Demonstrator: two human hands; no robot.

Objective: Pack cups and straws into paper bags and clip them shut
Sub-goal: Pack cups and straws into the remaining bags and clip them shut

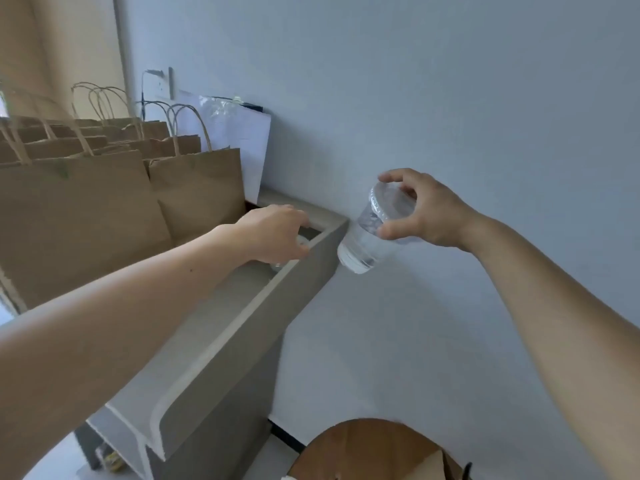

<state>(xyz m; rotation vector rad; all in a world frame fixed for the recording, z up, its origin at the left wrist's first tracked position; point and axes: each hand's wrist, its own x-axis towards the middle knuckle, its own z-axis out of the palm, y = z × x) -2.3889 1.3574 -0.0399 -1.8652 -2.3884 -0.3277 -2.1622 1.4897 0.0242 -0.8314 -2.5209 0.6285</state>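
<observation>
The clear lidded cup [367, 237] hangs in the air just off the far end of the grey ledge [242, 341], close to the wall [450, 98]. It is tilted, with its lid up towards the right hand [429, 213] and its base down-left; that hand grips it round the lid rim, thumb below and fingers curled over the top. The left hand [273, 230] reaches down into the ledge's trough over a second cup [277, 266], its fingertips hidden, so its grasp cannot be told. The brown paper bags [86, 220] stand to the left beyond it, nearer the left hand, so the held cup would probably have to cross leftward over the ledge.
</observation>
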